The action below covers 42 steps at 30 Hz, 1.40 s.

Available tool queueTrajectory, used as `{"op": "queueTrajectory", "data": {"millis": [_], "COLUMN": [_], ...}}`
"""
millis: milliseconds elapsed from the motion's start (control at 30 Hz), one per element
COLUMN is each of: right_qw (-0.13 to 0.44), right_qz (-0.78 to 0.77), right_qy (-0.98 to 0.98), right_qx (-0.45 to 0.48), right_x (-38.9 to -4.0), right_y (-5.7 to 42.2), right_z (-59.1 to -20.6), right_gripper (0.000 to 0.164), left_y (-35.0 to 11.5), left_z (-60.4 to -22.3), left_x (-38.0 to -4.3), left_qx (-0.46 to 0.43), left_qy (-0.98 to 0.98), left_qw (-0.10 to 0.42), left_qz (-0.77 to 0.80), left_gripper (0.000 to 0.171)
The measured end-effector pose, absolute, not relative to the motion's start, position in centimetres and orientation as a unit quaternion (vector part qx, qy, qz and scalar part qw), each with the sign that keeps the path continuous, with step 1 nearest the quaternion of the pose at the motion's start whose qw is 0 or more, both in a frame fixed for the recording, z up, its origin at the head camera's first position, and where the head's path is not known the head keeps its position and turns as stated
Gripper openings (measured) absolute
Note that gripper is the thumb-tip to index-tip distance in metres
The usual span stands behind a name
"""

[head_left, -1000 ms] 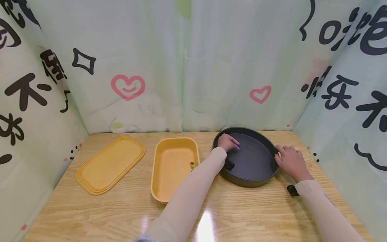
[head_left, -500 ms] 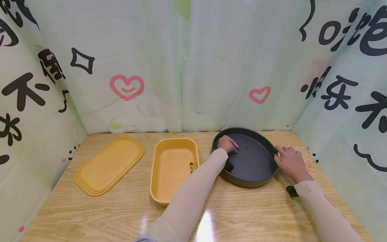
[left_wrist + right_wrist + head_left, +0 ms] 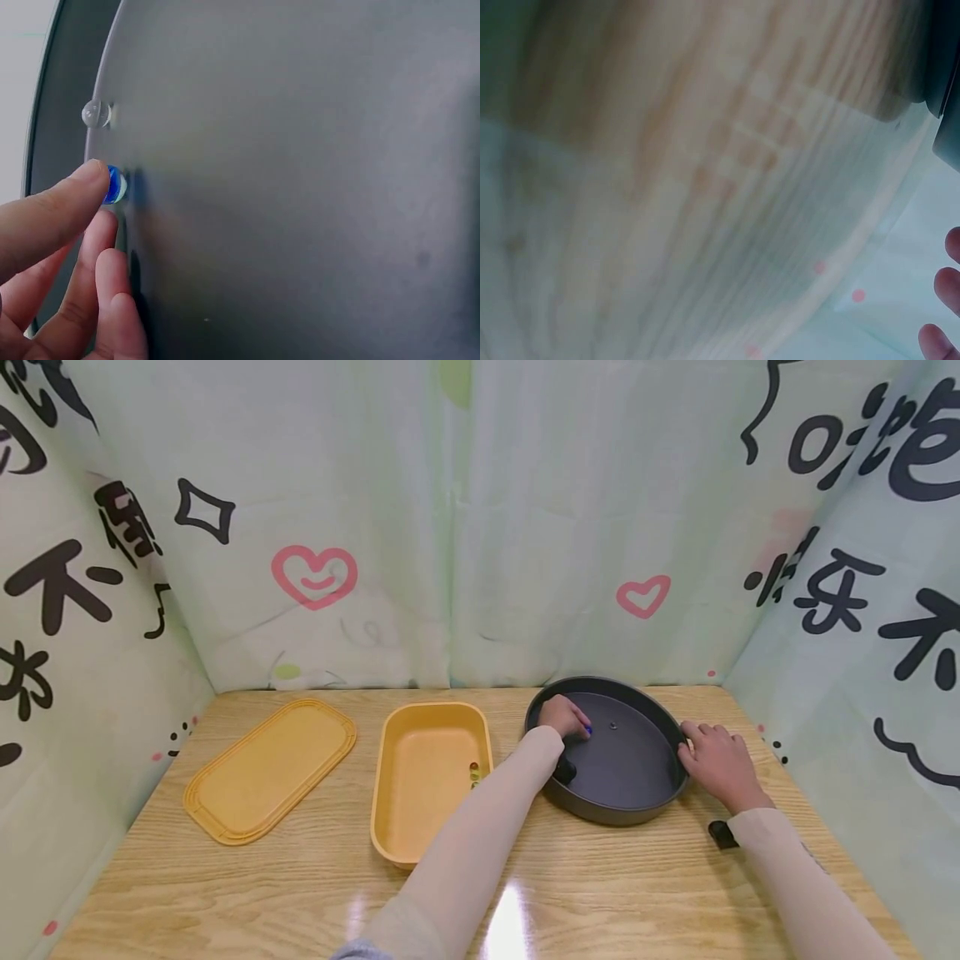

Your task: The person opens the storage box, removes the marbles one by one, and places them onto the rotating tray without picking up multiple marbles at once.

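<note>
Inside the round dark grey pan (image 3: 630, 768), my left hand (image 3: 561, 717) pinches a blue marble (image 3: 116, 186) between thumb and fingertips, low over the pan's floor. A clear marble (image 3: 95, 114) lies a short way off, near the foot of the pan wall. My right hand (image 3: 722, 766) rests at the pan's right rim, index finger and thumb touching it; in the right wrist view only some fingertips (image 3: 946, 289) show, relaxed and apart from the pan. Left of the pan, a yellow rectangular container (image 3: 427, 760) has several small marbles (image 3: 475, 772) along its right wall.
A yellow lid (image 3: 270, 772) lies flat at the left of the wooden table (image 3: 637, 893). Printed curtains (image 3: 450, 527) close off the back and both sides. The left forearm (image 3: 472, 827) crosses over the container's lower right corner.
The left fingertips with the blue marble have dipped slightly within the pan. The right hand, pan, container and lid stay in place, with only a small shift of the head view.
</note>
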State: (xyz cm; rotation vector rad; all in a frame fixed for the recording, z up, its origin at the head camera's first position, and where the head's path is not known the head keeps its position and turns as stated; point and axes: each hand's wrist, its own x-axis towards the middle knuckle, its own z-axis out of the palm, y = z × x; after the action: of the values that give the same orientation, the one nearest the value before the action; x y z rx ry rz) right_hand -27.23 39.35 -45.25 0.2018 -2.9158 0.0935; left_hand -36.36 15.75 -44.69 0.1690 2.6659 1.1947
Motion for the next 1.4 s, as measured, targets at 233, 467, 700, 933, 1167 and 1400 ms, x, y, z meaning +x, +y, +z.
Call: {"op": "queueTrajectory", "data": {"millis": [233,467,700,933,1167,1400], "right_qw": [0.11,0.103,0.107,0.115,0.118,0.117], "right_qz": [0.035,0.034,0.036,0.034,0.04,0.039], "right_qy": [-0.991,-0.992,-0.991,-0.99,-0.989,-0.989], "right_qx": [0.071,0.069,0.073,0.076,0.077,0.076], "right_x": [-27.3,-27.2,-27.2,-27.4,-27.3,-27.3], "right_y": [39.4,39.4,39.4,39.7,39.6,39.5], "right_z": [-45.4,-45.4,-45.4,-45.6,-45.6,-45.4], "right_gripper": [0.025,0.026,0.025,0.022,0.021,0.02], "left_y": [15.7,15.1,13.4,10.7,6.5,1.3], "left_z": [-43.9,-41.1,-38.2,-36.0,-35.3,-36.8], "left_x": [-36.8,-36.0,-35.0,-33.1,-31.5,-30.9], "left_qx": [0.083,0.153,0.239,0.311,0.348,0.318], "left_qy": [0.908,0.896,0.874,0.846,0.831,0.817], "left_qw": [0.094,0.079,0.1,0.138,0.16,0.136], "left_qz": [0.4,0.409,0.411,0.41,0.403,0.461], "left_gripper": [0.016,0.015,0.014,0.018,0.02,0.021]}}
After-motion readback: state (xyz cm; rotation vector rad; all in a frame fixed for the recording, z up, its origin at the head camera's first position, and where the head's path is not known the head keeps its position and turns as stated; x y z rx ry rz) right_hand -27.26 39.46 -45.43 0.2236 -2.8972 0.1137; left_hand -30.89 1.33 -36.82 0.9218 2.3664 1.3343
